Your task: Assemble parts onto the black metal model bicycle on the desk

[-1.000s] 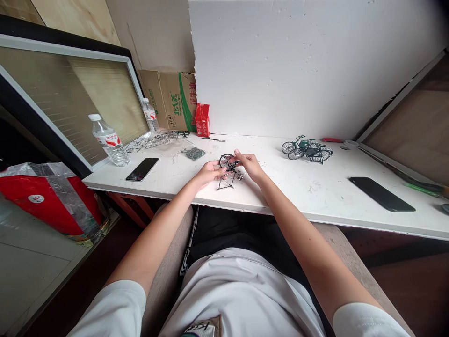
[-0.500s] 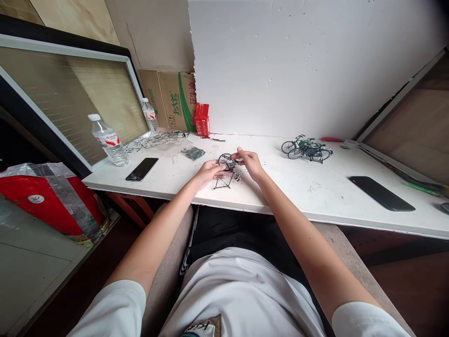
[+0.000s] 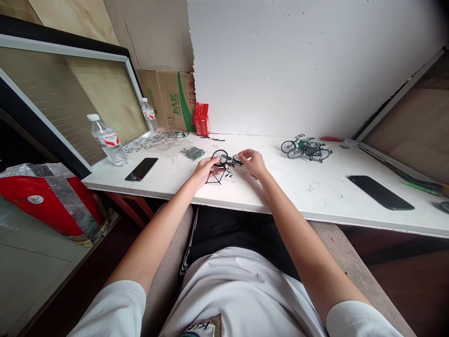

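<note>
My left hand is closed on a partly built model bicycle, its thumb against the black spoked wheel. The thin black frame hangs below those fingers, tilted over the table. My right hand is just to the right, thumb and fingertips brought together; whatever they pinch is too small to make out. Beside these fingertips a second small wheel shows, partly covered by the hand. Small dark parts lie between the two hands.
Two finished model bicycles stand right of my hands. A black phone lies at right, another phone at left. Behind are a bag of green parts, part sprues, a red box and a water bottle.
My left hand has moved slightly left with the wheel and frame, away from my right hand. The right hand has shifted a little right and down, and the second wheel now shows between them.
</note>
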The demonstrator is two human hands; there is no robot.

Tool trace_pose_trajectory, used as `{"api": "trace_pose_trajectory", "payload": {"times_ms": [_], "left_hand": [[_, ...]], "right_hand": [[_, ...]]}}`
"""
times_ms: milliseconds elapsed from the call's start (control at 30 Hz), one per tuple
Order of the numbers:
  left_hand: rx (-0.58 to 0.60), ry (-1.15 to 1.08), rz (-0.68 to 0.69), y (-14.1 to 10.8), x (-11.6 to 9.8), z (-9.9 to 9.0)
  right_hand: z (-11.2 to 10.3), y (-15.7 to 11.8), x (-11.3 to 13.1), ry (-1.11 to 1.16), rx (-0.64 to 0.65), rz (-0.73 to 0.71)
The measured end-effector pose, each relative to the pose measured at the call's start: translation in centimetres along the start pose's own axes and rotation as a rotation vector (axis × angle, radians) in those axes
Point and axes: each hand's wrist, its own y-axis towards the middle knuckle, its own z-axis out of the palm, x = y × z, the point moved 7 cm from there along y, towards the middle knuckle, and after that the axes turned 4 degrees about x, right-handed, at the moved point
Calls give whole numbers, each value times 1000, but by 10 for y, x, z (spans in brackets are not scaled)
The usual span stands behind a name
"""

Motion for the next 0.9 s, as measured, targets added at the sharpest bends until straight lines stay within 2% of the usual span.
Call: {"api": "trace_pose_trajectory", "payload": {"times_ms": [133, 400, 567, 700, 900], "left_hand": [[-45, -51, 15, 2, -2, -6], [-144, -187, 82, 2, -8, -14], [-218, -219, 103, 1, -9, -22], [-267, -219, 116, -1, -11, -24], [-306, -225, 91, 0, -10, -26]], "right_hand": [[4, 0, -1, -7, 19, 12], [19, -7, -4, 32, 171, 25], [29, -13, 7, -3, 294, -59], [27, -12, 8, -12, 253, -73], [22, -7, -4, -7, 198, 5]]}}
